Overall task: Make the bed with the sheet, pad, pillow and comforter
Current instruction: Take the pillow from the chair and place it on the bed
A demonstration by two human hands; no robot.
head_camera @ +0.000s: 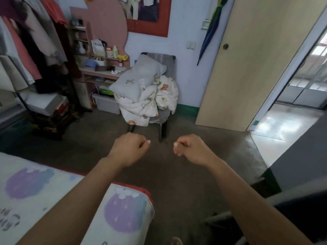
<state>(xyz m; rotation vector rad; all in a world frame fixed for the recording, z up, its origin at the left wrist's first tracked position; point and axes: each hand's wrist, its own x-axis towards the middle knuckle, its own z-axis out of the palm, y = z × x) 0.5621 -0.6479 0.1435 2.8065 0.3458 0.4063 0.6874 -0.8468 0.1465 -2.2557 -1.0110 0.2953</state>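
Observation:
A grey pillow [138,77] lies on top of a crumpled white comforter [146,105] with cartoon prints, both heaped on a chair [163,121] against the far wall. The bed corner [123,209] at lower left is covered by a white sheet with purple blobs over a red layer. My left hand [130,147] and my right hand [192,147] are stretched out over the floor, short of the chair. Both have loosely curled fingers and hold nothing.
A clothes rack [35,41] with hanging garments stands at left, with a pink shelf desk [100,68] and a plastic box [108,105] beside the chair. The wooden door [247,68] at right stands open. A dark metal frame [292,200] sits lower right.

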